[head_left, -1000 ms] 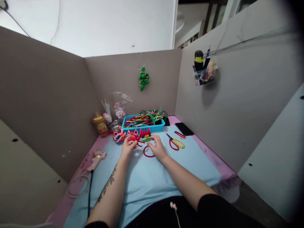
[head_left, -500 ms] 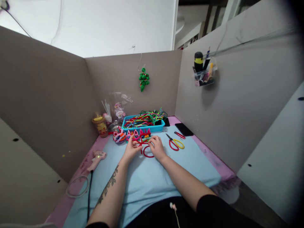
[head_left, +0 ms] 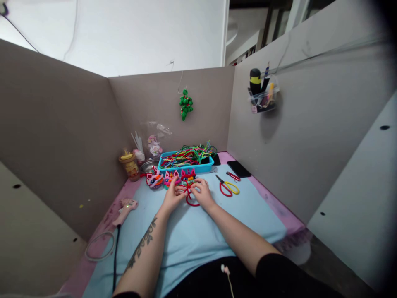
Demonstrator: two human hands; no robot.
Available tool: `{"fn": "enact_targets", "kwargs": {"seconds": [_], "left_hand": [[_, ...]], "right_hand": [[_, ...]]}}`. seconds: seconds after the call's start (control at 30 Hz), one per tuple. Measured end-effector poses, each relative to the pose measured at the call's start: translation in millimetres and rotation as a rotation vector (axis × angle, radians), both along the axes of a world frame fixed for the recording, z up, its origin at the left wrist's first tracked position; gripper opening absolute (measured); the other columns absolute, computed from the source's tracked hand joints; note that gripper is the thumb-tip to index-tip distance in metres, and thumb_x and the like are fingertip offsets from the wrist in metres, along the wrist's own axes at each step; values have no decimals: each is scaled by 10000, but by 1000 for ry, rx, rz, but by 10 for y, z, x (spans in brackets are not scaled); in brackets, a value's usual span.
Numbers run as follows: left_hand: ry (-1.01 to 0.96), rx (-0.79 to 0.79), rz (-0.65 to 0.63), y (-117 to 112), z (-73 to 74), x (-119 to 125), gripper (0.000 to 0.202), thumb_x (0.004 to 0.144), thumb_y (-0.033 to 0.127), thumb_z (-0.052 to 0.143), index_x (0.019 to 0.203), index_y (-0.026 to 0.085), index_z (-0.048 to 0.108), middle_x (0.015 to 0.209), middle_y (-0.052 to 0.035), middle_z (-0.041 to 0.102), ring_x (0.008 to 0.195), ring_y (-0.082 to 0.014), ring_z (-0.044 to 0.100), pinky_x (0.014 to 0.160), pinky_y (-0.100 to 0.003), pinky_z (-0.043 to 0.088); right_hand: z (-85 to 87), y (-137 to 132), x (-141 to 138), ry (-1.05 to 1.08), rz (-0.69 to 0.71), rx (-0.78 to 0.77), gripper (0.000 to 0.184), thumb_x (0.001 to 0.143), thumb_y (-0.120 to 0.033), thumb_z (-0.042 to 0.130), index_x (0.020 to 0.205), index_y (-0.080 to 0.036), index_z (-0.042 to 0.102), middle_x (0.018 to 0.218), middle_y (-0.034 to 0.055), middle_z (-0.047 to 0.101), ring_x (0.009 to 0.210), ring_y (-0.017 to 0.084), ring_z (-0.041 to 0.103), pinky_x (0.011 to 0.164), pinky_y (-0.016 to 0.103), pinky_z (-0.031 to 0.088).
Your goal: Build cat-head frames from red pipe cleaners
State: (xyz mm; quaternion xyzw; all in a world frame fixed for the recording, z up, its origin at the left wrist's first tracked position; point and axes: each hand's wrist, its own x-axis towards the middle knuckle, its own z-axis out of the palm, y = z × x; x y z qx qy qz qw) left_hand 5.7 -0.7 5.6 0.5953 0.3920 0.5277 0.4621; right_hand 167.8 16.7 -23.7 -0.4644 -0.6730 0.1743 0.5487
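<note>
Red pipe cleaners, bent and crossed over one another, are held between my two hands above the blue cloth. My left hand pinches them from the left, thumb and fingers closed. From the right, my right hand has its fingertips closed on the same red piece, close to the left thumb. A curved red length loops below the fingers. Just behind my hands sit three colourful pipe-cleaner animal heads with pointed ears; the right one is partly hidden by the hands.
A blue tray full of pipe cleaners stands at the back. Scissors, a small red-handled tool and a phone lie to the right. On the left are a pink glue gun with its cord and a drink cup.
My hands have come closer together, the right one moving left to the crossing of the red pipe cleaners. The lower loop has shifted closer under the fingers. The view has turned slightly.
</note>
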Motion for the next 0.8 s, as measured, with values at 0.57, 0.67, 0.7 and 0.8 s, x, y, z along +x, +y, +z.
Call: {"fn": "enact_targets", "kwargs": {"seconds": [0.57,0.67,0.7,0.8], "left_hand": [[206,305,261,-6,88,-134,413,730,211,648,1136,226,580,838,-32,658,848,-202,609,880,-358,413],[226,286,189,-26,99,-116,403,715,217,669,1112,215,602,877,-52,680,888,-219,620,893,-369,412],[232,278,164,-32,97,-104,396,714,219,672,1105,210,608,864,-53,684,875,-218,624,885,-369,417],[234,262,129,-31,76,-73,376,727,238,667,1095,193,609,778,-37,671,783,-200,627,818,-352,447]], "right_hand": [[34,-6,56,-45,-5,47,100,784,-220,597,757,-232,692,1035,79,508,1052,254,454,972,427,359],[52,-35,45,-80,20,71,93,784,-227,607,771,-242,698,1046,72,511,1061,248,457,981,423,355],[58,-44,41,-90,26,79,92,785,-229,609,778,-243,700,1048,72,512,1061,247,458,980,421,356],[72,-65,33,-108,26,94,92,789,-231,610,790,-235,702,1052,78,519,1056,246,463,971,418,363]]}}
